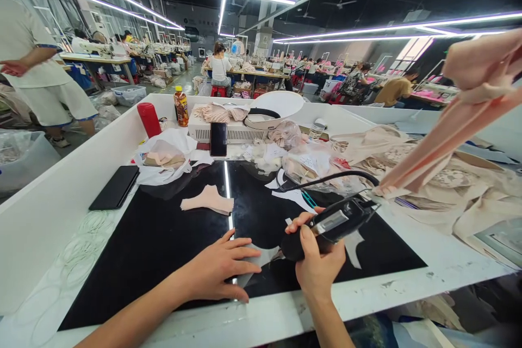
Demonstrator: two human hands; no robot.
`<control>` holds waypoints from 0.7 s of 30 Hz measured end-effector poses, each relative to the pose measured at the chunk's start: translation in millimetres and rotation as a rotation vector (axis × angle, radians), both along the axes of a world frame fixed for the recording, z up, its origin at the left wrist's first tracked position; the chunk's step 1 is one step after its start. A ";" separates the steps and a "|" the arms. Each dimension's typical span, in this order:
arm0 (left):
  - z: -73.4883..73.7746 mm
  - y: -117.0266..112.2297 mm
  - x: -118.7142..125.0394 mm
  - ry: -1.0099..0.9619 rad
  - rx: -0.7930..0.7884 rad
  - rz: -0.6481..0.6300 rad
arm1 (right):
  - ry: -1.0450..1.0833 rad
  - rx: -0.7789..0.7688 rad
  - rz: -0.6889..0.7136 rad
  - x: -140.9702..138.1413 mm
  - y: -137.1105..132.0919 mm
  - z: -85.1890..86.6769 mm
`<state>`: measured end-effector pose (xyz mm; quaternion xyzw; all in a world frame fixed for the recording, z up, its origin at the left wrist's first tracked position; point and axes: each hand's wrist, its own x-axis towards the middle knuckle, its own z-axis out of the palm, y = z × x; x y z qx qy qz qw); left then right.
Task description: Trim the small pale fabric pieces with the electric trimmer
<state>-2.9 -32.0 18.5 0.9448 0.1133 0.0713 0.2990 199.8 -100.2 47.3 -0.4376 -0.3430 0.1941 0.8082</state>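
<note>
My left hand [222,269] lies flat with fingers spread on the glossy black mat [155,239] near the table's front edge. It holds nothing. My right hand [316,263] is wrapped around a black corded electric trimmer [332,223], held just above the mat with its head pointing right. The trimmer's tip touches the end of a pink fabric strip [444,130] that stretches up to the top right. A folded pink fabric piece [207,201] rests on the mat beyond my left hand.
A fabric pile [460,185] covers the table's right side. A phone [218,138] leans on a white box [234,128]. A red bottle [149,119], a drink bottle [180,106] and a dark tablet [115,187] sit left. A person [36,60] stands at far left.
</note>
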 end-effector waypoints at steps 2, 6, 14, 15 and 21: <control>0.8 -0.1 0.0 0.018 0.004 -0.002 | -0.011 -0.008 -0.006 -1.2 0.1 -1.2; 1.1 -0.1 0.0 0.026 0.003 0.006 | -0.049 -0.052 0.001 -2.4 -0.8 0.1; 2.3 0.4 -0.9 0.014 -0.005 -0.007 | -0.012 -0.042 -0.094 10.8 0.8 5.4; 2.6 0.6 -1.0 0.022 -0.005 -0.009 | -0.003 -0.035 -0.098 12.2 1.4 5.7; 3.5 1.6 -1.1 0.051 -0.013 -0.009 | 0.009 -0.039 -0.100 14.0 2.7 4.1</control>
